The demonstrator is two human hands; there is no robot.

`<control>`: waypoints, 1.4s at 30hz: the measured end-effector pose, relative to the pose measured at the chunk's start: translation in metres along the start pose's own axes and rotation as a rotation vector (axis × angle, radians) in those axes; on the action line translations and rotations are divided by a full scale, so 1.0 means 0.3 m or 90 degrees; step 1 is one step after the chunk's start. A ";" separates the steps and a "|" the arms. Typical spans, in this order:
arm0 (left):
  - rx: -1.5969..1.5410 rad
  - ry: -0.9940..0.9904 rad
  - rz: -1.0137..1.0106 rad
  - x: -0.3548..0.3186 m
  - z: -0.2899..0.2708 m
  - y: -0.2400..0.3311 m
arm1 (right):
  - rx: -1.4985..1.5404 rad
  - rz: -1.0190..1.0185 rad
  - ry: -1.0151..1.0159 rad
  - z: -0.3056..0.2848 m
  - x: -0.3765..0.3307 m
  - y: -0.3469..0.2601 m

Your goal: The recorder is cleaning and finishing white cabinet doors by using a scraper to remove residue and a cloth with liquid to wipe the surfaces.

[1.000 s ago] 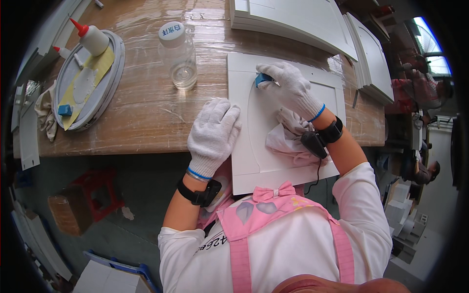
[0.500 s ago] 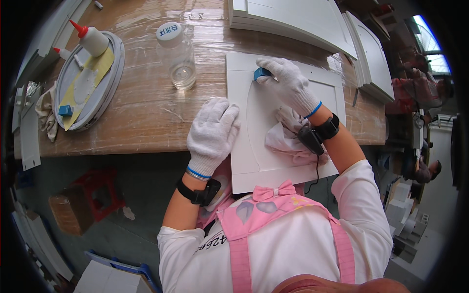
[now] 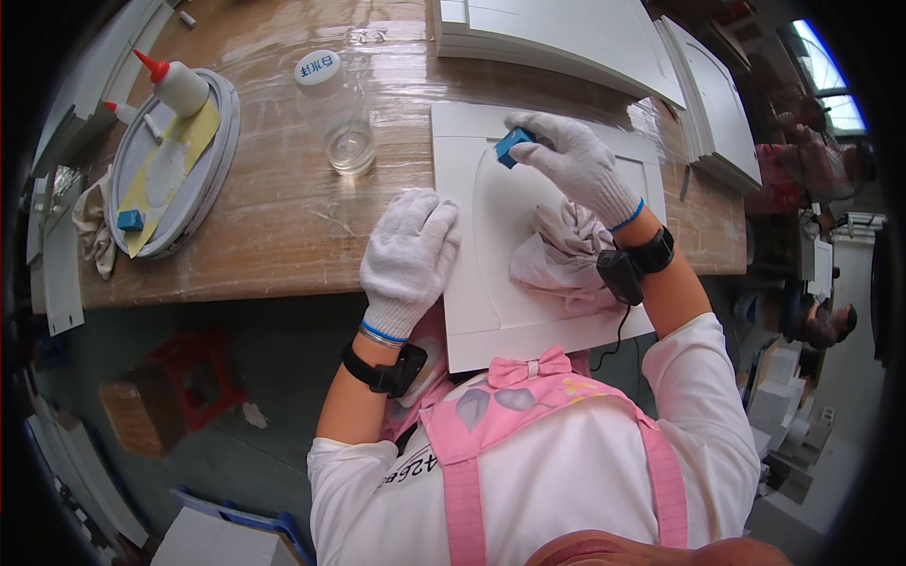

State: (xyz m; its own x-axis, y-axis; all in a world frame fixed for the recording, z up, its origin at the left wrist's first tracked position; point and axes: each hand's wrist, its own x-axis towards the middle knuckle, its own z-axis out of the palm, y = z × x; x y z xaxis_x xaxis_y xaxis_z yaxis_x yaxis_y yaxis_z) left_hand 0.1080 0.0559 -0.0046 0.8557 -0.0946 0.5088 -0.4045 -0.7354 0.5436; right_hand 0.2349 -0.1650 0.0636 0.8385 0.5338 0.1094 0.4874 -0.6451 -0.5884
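A white panelled door board (image 3: pixel 491 283) lies on the wooden bench in front of me. My left hand (image 3: pixel 408 255), in a white knit glove, rests flat on the board's left edge. My right hand (image 3: pixel 574 165), also gloved, pinches a small blue block (image 3: pixel 512 146) against the upper part of the board's recessed panel. A crumpled pale pink cloth (image 3: pixel 559 262) lies on the board under my right wrist.
A clear plastic jar (image 3: pixel 342 123) stands on the bench left of the board. Further left, a round grey tray (image 3: pixel 189 170) carries a red-tipped white squeeze bottle (image 3: pixel 175 87), yellow paper and another blue block (image 3: pixel 130 221). Stacked white panels (image 3: pixel 566 42) lie at the back.
My right hand has slid the blue block up and leftward along the panel's groove toward the top of the board. The left hand has stayed put.
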 end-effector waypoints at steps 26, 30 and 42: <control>0.060 -0.031 0.051 -0.049 0.051 -0.011 | 0.737 0.217 0.151 0.075 -0.332 -0.053; 0.022 -0.060 0.009 -0.095 0.022 -0.004 | 0.824 0.176 0.258 -0.060 -0.483 0.002; -0.134 -0.117 -0.074 -0.073 0.016 0.034 | 0.933 0.288 0.685 -0.311 -1.250 0.323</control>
State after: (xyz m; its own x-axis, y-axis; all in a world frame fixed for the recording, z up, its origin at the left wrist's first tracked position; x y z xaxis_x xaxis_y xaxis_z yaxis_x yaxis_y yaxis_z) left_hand 0.0867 0.0474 -0.0133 0.9367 -0.1514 0.3158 -0.3414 -0.5952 0.7274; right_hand -0.0097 -0.4788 0.0404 0.8863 -0.4261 -0.1812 0.1339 0.6104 -0.7807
